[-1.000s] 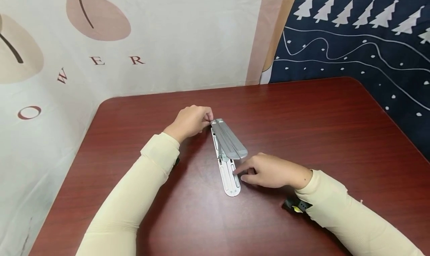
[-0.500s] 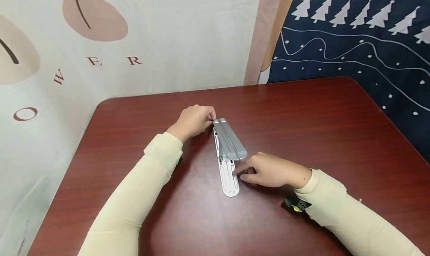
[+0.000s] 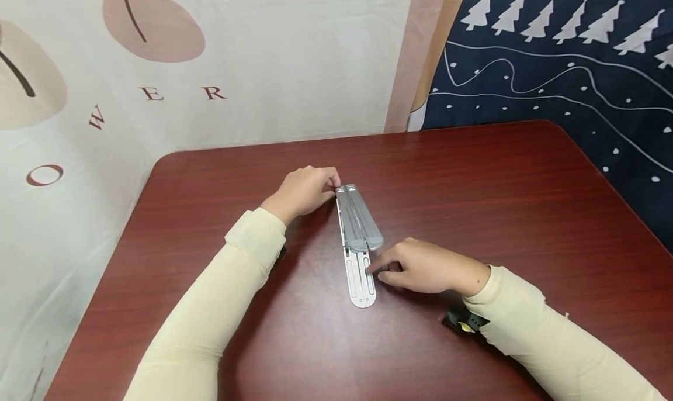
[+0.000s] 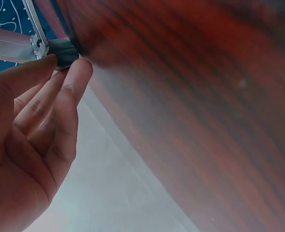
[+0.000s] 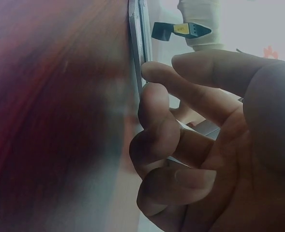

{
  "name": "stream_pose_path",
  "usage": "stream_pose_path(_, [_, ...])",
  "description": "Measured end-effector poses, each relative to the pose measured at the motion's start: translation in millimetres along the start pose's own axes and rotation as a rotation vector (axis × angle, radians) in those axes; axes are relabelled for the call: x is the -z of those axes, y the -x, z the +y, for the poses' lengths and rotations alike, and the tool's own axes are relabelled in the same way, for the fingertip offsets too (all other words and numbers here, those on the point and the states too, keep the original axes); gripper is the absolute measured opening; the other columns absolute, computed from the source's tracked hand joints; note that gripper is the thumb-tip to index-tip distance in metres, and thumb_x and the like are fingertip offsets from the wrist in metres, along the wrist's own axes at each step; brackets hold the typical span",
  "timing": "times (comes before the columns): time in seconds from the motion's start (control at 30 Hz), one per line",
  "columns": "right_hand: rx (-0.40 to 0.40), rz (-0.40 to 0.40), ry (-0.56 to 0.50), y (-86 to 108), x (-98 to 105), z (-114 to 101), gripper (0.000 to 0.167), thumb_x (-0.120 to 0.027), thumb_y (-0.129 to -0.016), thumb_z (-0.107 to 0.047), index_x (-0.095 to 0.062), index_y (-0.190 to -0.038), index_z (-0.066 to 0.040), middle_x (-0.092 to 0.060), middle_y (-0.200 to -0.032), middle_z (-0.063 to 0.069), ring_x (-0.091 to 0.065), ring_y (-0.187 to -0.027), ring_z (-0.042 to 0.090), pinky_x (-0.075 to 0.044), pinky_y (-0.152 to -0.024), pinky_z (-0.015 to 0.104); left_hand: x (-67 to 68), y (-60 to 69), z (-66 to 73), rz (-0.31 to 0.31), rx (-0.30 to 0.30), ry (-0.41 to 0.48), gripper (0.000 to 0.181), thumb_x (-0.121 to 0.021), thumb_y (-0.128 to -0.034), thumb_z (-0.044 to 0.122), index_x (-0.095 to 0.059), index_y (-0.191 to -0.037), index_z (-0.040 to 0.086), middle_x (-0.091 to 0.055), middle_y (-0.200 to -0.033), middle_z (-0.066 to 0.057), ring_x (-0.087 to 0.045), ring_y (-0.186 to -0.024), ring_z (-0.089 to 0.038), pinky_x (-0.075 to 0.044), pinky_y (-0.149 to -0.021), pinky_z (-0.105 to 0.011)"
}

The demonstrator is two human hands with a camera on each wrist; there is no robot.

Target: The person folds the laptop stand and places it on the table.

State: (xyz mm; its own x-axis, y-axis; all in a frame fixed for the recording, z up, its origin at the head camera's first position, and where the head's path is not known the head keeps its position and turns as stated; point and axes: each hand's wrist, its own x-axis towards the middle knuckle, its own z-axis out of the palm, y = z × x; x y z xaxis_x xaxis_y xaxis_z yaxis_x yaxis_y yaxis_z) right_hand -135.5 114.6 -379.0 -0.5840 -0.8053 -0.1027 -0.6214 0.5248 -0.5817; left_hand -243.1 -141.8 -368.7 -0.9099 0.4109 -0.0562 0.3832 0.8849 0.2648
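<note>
A silver folding laptop stand [image 3: 359, 218] lies lengthwise on the table in the head view, its grey upper plates slanting low over its slotted base [image 3: 360, 287]. At the far end my left hand [image 3: 304, 192] holds the stand. The left wrist view shows thumb and fingers pinching a dark end piece [image 4: 65, 53]. My right hand [image 3: 428, 266] is by the near end, index fingertip pressing on the base's right side. In the right wrist view the other fingers curl loosely beside the stand's edge [image 5: 138, 34], holding nothing.
The reddish-brown table [image 3: 499, 185] has rounded back corners. Behind it hangs a pale printed cloth [image 3: 305, 56], with a dark blue tree-patterned cloth [image 3: 552, 79] at the right. A black device [image 3: 462, 320] sits at the right wrist.
The stand's upper plates have come down closer to the base. My left hand has shifted slightly right with the far end. The right hand has stayed in place.
</note>
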Motion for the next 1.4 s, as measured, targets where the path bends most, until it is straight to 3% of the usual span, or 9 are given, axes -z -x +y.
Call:
stream_pose_path(0.2, [0.010, 0.022, -0.004, -2.3, -1.4, 0.2, 0.023, -0.065, -0.092, -0.012, -0.077, -0.111, -0.014, -0.074, -0.098, -0.005, -0.047, -0.066, -0.003, -0.048, -0.069, 0.020, 3.7, 16.4, 0.8, 0.035, 0.028, 0.020, 0.016, -0.068, -0.0956, 0.026, -0.066, -0.112, 0.024, -0.074, -0.115, 0.003, -0.069, -0.106, -0.025, -0.053, -0.085, -0.048])
stream_pose_path(0.3, [0.004, 0.060, -0.069, -3.8, 0.5, 2.1, 0.018, -0.066, -0.091, -0.010, -0.077, -0.105, -0.011, -0.074, -0.086, -0.004, -0.052, -0.062, -0.002, -0.050, -0.065, 0.021, 6.6, 29.6, 4.5, 0.099, 0.052, 0.074, 0.014, -0.066, -0.0963, 0.029, -0.067, -0.110, 0.025, -0.075, -0.110, 0.005, -0.070, -0.102, -0.020, -0.053, -0.082, -0.046])
stream_pose_path(0.43, [-0.054, 0.155, -0.164, -5.1, 11.7, 7.4, 0.006, -0.069, -0.090, -0.010, -0.073, -0.089, -0.013, -0.065, -0.064, -0.004, -0.059, -0.056, 0.004, -0.048, -0.058, 0.022, 8.9, 49.1, 9.8, 0.216, 0.065, 0.161, 0.009, -0.066, -0.0959, 0.028, -0.069, -0.104, 0.025, -0.074, -0.094, 0.007, -0.070, -0.086, -0.013, -0.052, -0.075, -0.041])
stream_pose_path(0.57, [-0.143, 0.301, -0.199, -13.4, 27.6, 15.2, 0.004, -0.072, -0.088, -0.010, -0.073, -0.087, -0.014, -0.063, -0.067, -0.003, -0.059, -0.063, 0.011, -0.046, -0.060, 0.024, 8.2, 64.3, 15.0, 0.273, 0.054, 0.269, 0.007, -0.065, -0.0957, 0.027, -0.070, -0.099, 0.024, -0.072, -0.086, 0.008, -0.067, -0.078, -0.009, -0.052, -0.074, -0.034])
stream_pose_path(0.73, [-0.233, 0.401, -0.334, -34.3, 38.8, 24.6, 0.004, -0.070, -0.090, -0.014, -0.074, -0.090, -0.011, -0.063, -0.076, 0.000, -0.054, -0.071, 0.015, -0.045, -0.062, 0.026, 8.1, 73.9, 21.2, 0.260, 0.025, 0.364, 0.006, -0.066, -0.0947, 0.026, -0.070, -0.096, 0.021, -0.071, -0.084, 0.006, -0.065, -0.075, -0.009, -0.053, -0.074, -0.030])
stream_pose_path(0.93, [-0.303, 0.367, -0.553, -43.9, 33.4, 32.7, 0.008, -0.070, -0.092, -0.015, -0.071, -0.095, -0.007, -0.061, -0.077, 0.005, -0.050, -0.062, 0.014, -0.045, -0.054, 0.026, 8.1, 77.8, 28.6, 0.214, -0.015, 0.463, 0.003, -0.070, -0.0918, 0.021, -0.070, -0.092, 0.018, -0.071, -0.084, 0.005, -0.064, -0.074, -0.010, -0.054, -0.074, -0.028])
stream_pose_path(1.13, [-0.292, 0.353, -0.649, -43.2, 30.4, 30.3, 0.012, -0.071, -0.090, -0.014, -0.070, -0.098, -0.006, -0.065, -0.080, 0.005, -0.049, -0.060, 0.011, -0.042, -0.051, 0.024, 4.0, 77.8, 33.6, 0.178, -0.027, 0.473, 0.004, -0.072, -0.0899, 0.020, -0.069, -0.089, 0.018, -0.071, -0.082, 0.005, -0.065, -0.073, -0.008, -0.055, -0.073, -0.026])
stream_pose_path(1.4, [-0.287, 0.338, -0.695, -45.4, 29.2, 26.2, 0.011, -0.069, -0.091, -0.011, -0.068, -0.099, -0.003, -0.065, -0.079, 0.000, -0.047, -0.057, 0.010, -0.040, -0.050, 0.023, -1.0, 77.1, 34.7, 0.148, -0.035, 0.496, 0.006, -0.074, -0.0885, 0.019, -0.069, -0.088, 0.016, -0.071, -0.080, 0.004, -0.065, -0.070, -0.007, -0.055, -0.071, -0.025])
